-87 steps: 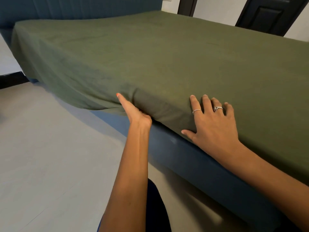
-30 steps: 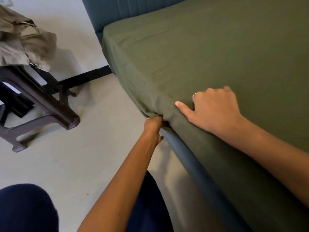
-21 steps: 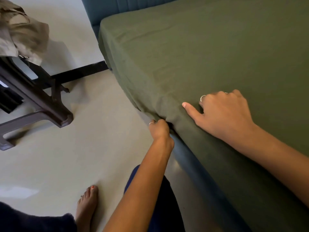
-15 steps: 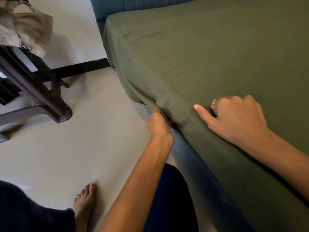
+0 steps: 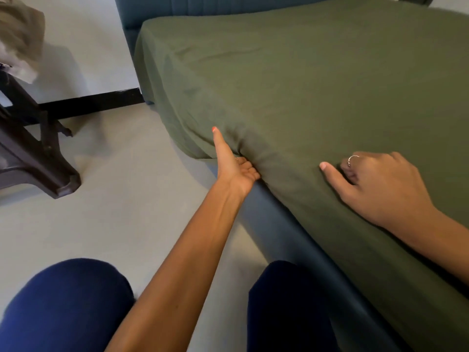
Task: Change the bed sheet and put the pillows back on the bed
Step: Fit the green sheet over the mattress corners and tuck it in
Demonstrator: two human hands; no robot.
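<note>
An olive green bed sheet [image 5: 317,92] covers the mattress and hangs loose down its near side toward the headboard corner. My left hand [image 5: 234,165] is at the mattress's lower edge. Its fingers are pushed in between the mattress and the blue bed frame [image 5: 286,224] and are hidden there, while the thumb points up against the sheet's side. My right hand [image 5: 378,185] rests on top of the sheet near the edge, fingers curled under and thumb out. No pillows are in view.
A dark plastic chair [image 5: 38,153] stands on the grey floor at the left, with beige cloth [image 5: 20,39] heaped on it. The blue headboard [image 5: 203,6] is at the top. My knees in dark blue trousers [image 5: 63,306] are at the bottom.
My left hand has let go of its pinch on the sheet's hem and slid its fingers under the mattress, thumb now raised. My right hand stays on top. The view has shifted.
</note>
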